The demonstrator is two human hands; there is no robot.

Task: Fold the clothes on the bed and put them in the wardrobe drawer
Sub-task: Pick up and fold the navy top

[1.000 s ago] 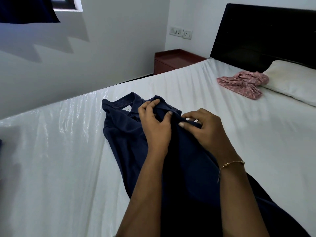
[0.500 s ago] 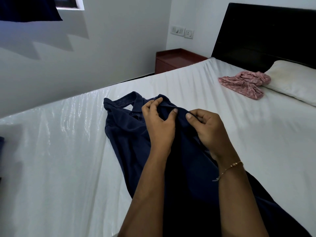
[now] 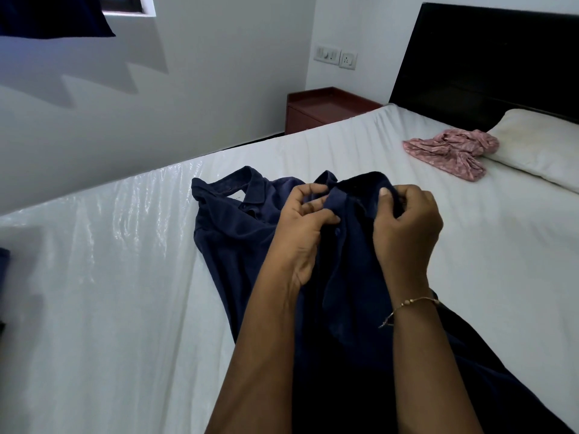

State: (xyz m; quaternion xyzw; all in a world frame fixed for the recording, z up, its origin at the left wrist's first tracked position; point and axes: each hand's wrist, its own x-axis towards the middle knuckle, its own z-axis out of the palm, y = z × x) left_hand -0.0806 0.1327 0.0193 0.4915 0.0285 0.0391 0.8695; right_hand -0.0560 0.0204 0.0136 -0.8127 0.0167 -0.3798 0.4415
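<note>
A navy blue collared shirt (image 3: pixel 238 233) lies lengthwise on the white bed (image 3: pixel 109 292), collar toward the far edge. My left hand (image 3: pixel 300 227) and my right hand (image 3: pixel 407 233) both pinch a raised fold of the shirt's fabric near its top, side by side. A crumpled pink patterned garment (image 3: pixel 451 151) lies farther up the bed beside the pillow (image 3: pixel 539 145). The lower part of the shirt is hidden under my forearms.
A dark red bedside table (image 3: pixel 326 106) stands against the wall past the bed's far edge. A black headboard (image 3: pixel 488 61) rises at the right. A dark blue cloth (image 3: pixel 53 17) hangs at the upper left near a window.
Both hands have lifted and bunched the shirt's upper fabric, the right hand curling tighter round it. The collar now lies exposed to the left of my hands.
</note>
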